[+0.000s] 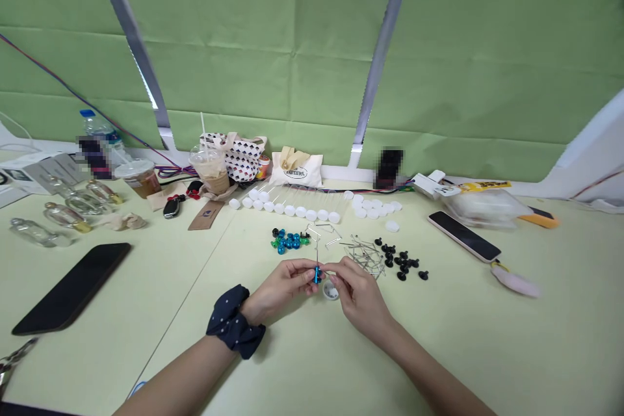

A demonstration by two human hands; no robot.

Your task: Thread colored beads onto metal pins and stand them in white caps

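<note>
My left hand (292,279), a dark dotted scrunchie on its wrist, pinches a small shiny blue spool-shaped part (317,274). A thin metal pin (316,253) stands upright out of that part. At its right side is my right hand (359,289), the index fingertip at the blue part and the thumb drawn in towards the other fingers; whatever they may hold is too small to name. A small round white container (331,290) with tiny bits in it sits just below the fingertips. Beyond the hands lie blue parts (290,242), thin metal pins (364,255) and black flanged pieces (402,262).
White-capped clear tubes (302,198) lie in a row farther back, with loose white caps (373,208) beside them. Phones lie at left (73,286) and right (463,236). Iced drinks (212,172), glass bottles (68,216) and a cloth pouch (296,170) stand or lie around the back.
</note>
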